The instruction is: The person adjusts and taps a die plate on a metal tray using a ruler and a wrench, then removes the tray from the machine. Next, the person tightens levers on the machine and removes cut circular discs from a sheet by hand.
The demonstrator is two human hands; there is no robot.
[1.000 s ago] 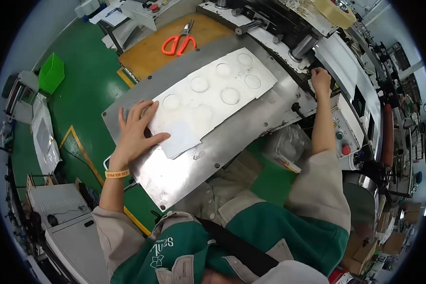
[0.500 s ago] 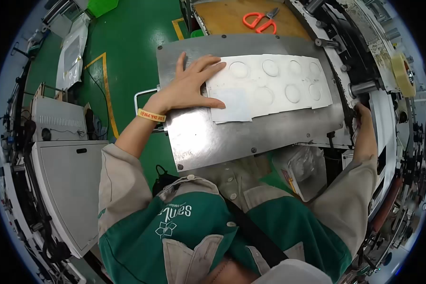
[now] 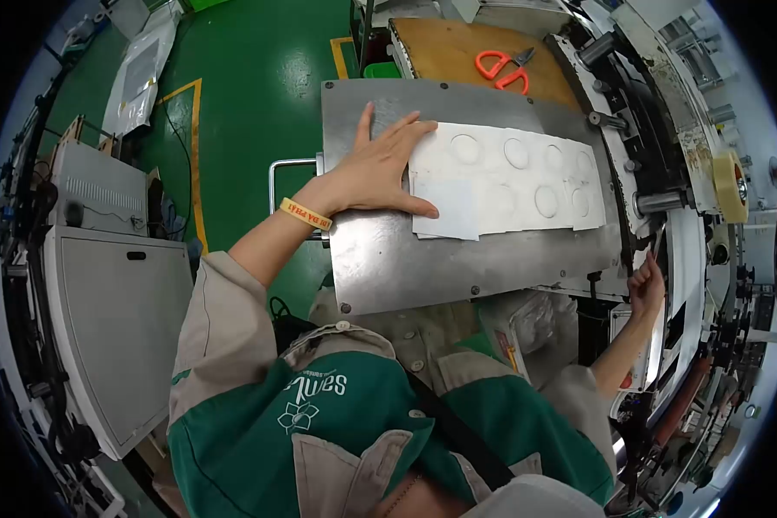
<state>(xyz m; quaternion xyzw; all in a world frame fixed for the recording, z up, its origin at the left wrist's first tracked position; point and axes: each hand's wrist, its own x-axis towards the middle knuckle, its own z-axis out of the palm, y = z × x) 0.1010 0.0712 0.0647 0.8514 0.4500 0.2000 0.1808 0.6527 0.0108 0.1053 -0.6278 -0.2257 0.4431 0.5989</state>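
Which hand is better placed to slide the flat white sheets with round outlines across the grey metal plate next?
The left hand, probably: its thumb and fingers spread at the left edge of the white sheets. The right hand is off the grey metal plate, beside the black machine.

Beige-green shirt [image 3: 509, 423] — white flower logo [image 3: 297, 418] | yellow wristband [image 3: 306, 214]

The right hand [image 3: 646, 287] has drawn back — farther from the thick metal post [image 3: 661, 202].
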